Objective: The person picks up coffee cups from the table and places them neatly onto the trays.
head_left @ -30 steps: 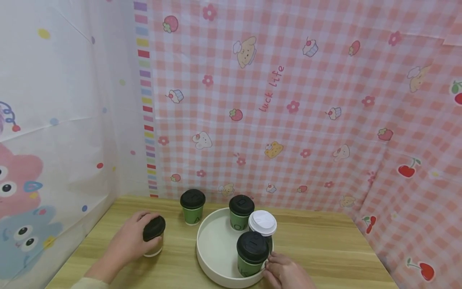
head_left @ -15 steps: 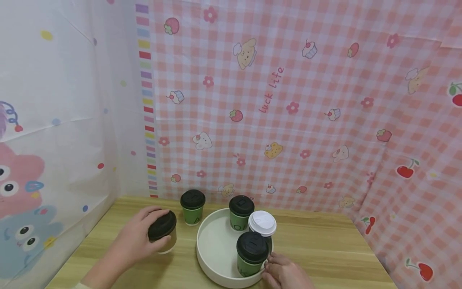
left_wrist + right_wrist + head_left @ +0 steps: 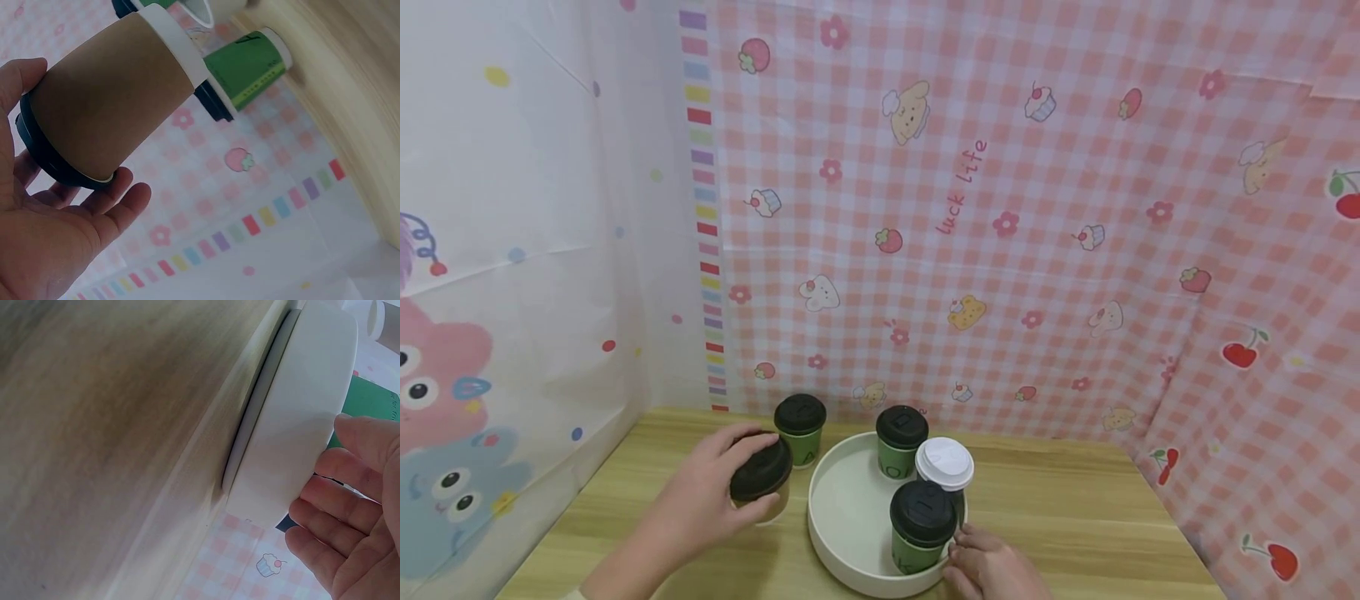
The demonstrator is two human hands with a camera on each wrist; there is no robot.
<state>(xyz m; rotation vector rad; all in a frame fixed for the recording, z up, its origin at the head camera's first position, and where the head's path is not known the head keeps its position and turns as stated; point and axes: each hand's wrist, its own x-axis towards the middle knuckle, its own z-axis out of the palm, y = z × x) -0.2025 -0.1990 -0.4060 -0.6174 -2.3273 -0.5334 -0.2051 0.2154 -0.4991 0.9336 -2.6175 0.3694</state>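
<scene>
My left hand (image 3: 711, 492) grips a brown paper coffee cup (image 3: 112, 94) around its black lid (image 3: 762, 467). The cup looks raised off the table, its white base apart from the wood in the left wrist view. My right hand (image 3: 996, 567) touches the near right rim of a round cream tray (image 3: 835, 554) with its fingertips; in the right wrist view the fingers (image 3: 331, 525) lie along the tray's outer wall. Inside the tray stand two green cups with black lids, one at the back (image 3: 897, 458) and one in front (image 3: 917, 554), plus a white-lidded cup (image 3: 946, 461), mostly hidden.
Another green cup with a black lid (image 3: 800, 442) stands on the wooden table (image 3: 1060, 508), left of the tray and just behind the held cup. A pink checked cloth (image 3: 970, 267) hangs behind the table, and a white patterned cloth (image 3: 550, 292) on the left.
My left hand has carried the brown cup to the right, closer to the tray and the lone green cup. The right hand and the tray have stayed put.
</scene>
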